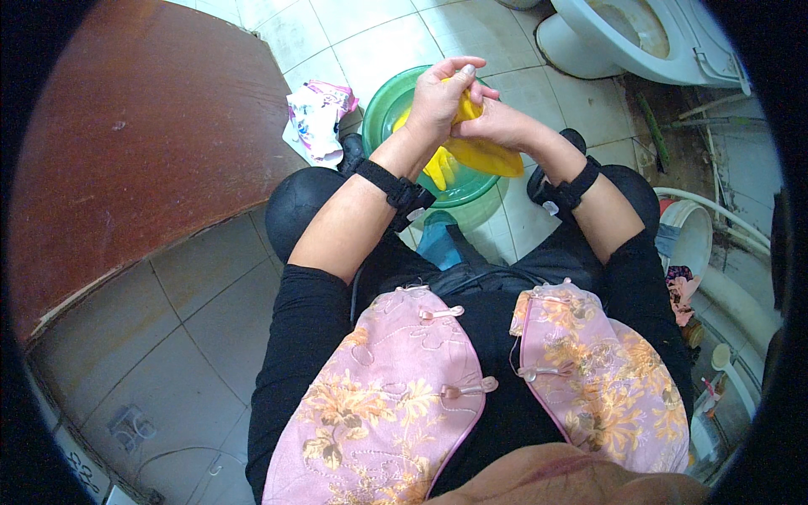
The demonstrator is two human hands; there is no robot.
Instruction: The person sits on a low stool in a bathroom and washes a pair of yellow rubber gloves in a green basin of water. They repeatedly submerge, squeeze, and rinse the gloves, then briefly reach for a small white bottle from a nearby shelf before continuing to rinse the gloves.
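Note:
Both hands meet over a round green basin [378, 115] on the floor between my knees, gripping a bunched yellow cloth [490, 156]. My left hand [435, 99] presses on it from the upper left, thumb and fingers closed. Lower and to the right, my right hand [495, 124] is wrapped round the same cloth. Part of the yellow fabric hangs below the hands, over the basin's right side. More yellow material lies inside the basin, partly hidden by my left forearm. A black strap sits on each wrist.
A reddish-brown wooden door [151, 143] stands at the left. A white and pink plastic package [318, 122] lies beside the basin. At the upper right is a white toilet [581, 42]; a white bucket [694, 240] and pipes line the right side. Tiles cover the floor.

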